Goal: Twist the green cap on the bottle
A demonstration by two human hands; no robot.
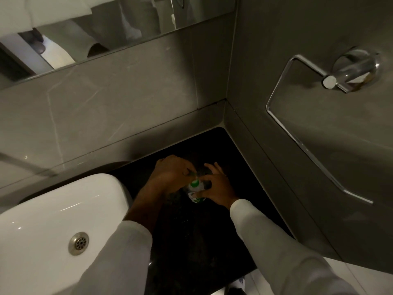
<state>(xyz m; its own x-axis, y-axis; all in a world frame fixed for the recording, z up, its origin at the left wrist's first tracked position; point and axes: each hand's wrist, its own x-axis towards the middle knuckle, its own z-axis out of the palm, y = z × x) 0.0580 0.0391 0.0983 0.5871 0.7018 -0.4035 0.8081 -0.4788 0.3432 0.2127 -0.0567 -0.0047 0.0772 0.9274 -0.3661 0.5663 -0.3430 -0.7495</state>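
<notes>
Bottle (pixel 195 190): I see a small bottle with a green-and-white cap standing on the black worktop (pixel 191 241), near the back corner, between the two hands. Its label shows green and white; I cannot read it.
Left hand (pixel 170 174): it sits over the bottle's top from the left, fingers curled down at the cap. The fingertips are hidden in shadow, so I cannot tell for certain whether this grip pinches the cap or only rests on it.
Right hand (pixel 215 188): this grip is wrapped round the bottle's body from the right, thumb on the near side, upper fingers spread and raised. It covers much of the bottle.
Sleeves: both arms wear pale long sleeves; the lower parts are cut off by the frame edge.
Basin (pixel 42 220): white, left of the hands, with a metal drain (pixel 78 243); its near side is cut off.
Mirror (pixel 95 33): above the tiled wall; it shows only blurred pale shapes.
Towel ring (pixel 319 124): chrome, on the right wall.
Lighting: dim; worktop detail around the bottle is hard to make out.
</notes>
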